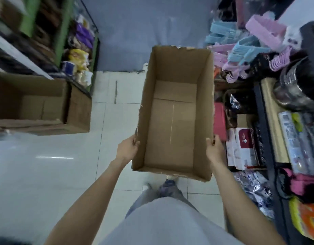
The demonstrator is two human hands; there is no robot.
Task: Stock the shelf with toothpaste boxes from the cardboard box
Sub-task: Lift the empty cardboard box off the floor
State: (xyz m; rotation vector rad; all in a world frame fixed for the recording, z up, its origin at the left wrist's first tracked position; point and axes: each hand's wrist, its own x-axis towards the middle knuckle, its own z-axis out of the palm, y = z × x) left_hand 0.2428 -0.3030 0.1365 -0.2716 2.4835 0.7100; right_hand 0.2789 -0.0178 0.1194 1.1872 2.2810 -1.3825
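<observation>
One cardboard box [172, 121], open-topped and showing no toothpaste boxes inside, held above the tiled floor [64, 165], left hand [128, 147] and right hand [214, 147] each curled over a long side wall near the near corners, presumably for carrying level.

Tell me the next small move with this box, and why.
Probably set the cardboard box aside by the other carton: both hands, left hand and right hand, grip its sides, and no toothpaste boxes show inside.
</observation>
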